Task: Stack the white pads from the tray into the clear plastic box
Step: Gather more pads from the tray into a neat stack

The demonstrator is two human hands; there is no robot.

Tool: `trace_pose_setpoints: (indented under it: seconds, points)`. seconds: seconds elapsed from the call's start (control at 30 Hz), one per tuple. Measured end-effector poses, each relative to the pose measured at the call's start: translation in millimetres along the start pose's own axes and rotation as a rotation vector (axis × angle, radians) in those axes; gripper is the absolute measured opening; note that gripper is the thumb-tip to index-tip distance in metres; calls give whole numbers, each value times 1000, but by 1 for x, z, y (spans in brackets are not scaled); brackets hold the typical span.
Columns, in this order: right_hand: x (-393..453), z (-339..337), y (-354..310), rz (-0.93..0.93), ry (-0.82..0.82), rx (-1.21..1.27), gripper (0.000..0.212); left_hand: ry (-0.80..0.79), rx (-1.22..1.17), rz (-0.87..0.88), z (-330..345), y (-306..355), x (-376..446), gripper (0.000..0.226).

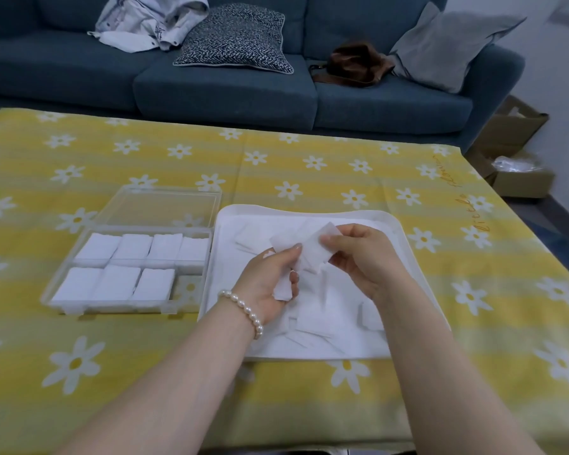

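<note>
Both forearms reach in from the bottom edge over the yellow daisy-print tablecloth (309, 178); left hand (270, 284), pearl bracelet (245, 310) on its wrist, fingers curled round a small bunch of thin white square pads (283, 290) above the tray; right hand (358, 257) pinches one white pad (316, 254) between thumb and fingertips, pad tilted, touching the left thumb tip; under the hands the white rounded plastic tray (404, 238) holds a loose scatter of pads lying flat and overlapping; just left of the tray, nearly touching it, the clear plastic box (56, 284), lid (158, 205) folded open behind it; seven pad stacks inside in two rows, near-right slot bare; far side of the table a blue fabric sofa (227, 87) with a patterned cushion (234, 37), brown leather bag (352, 65), grey cushion (447, 44), crumpled light garment (151, 21); cardboard boxes (513, 152) on the floor at right.
</note>
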State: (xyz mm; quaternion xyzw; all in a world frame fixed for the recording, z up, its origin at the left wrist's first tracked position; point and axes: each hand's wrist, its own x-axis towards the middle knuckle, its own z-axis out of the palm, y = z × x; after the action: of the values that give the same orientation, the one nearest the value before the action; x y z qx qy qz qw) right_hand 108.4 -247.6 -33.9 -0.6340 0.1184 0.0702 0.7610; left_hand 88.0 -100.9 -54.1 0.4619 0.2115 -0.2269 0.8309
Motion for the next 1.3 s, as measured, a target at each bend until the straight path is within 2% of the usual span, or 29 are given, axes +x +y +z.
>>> trace_pose_setpoints:
  seconds: [0.1, 0.23, 0.37, 0.47, 0.57, 0.67, 0.77, 0.87, 0.93, 1.03, 1.3]
  points:
    - [-1, -10, -3, -18, -19, -150, 13, -31, -5, -6, -2, 3, 0, 6]
    - [-2, -16, -3, -71, 101, -191, 12, -38, -64, -40, -1, 2, 0, 7]
    - [-4, -20, -6, -4, 166, 116, 15, -64, -51, -54, -5, 4, 1, 4]
    - [-8, -19, -7, 153, 55, 353, 19, -94, -34, -33, -7, 4, 2, 6]
    - [-16, -7, -4, 152, -53, 120, 30, -106, -5, 10, -5, 3, 3, 8]
    - [-21, 9, 0, 43, -12, -8, 27, -148, 14, 10, -5, 3, 3, 4]
    - [-24, 17, -1, -15, 66, 156, 20, -254, -213, -67, -7, 7, 1, 23]
    - [-31, 23, 4, 46, 42, 314, 21, -254, -438, -14, -11, 13, 5, 50]
    - [-38, 33, 11, 80, 13, 288, 20, -242, -458, 20, -12, 15, 7, 60]
    - [-43, 47, 17, 87, 12, 242, 16, -243, -449, 14, -10, 15, 6, 63]
    - [-47, 55, 15, 113, 125, 46, 14, -266, -489, 12, -12, 13, 8, 77]
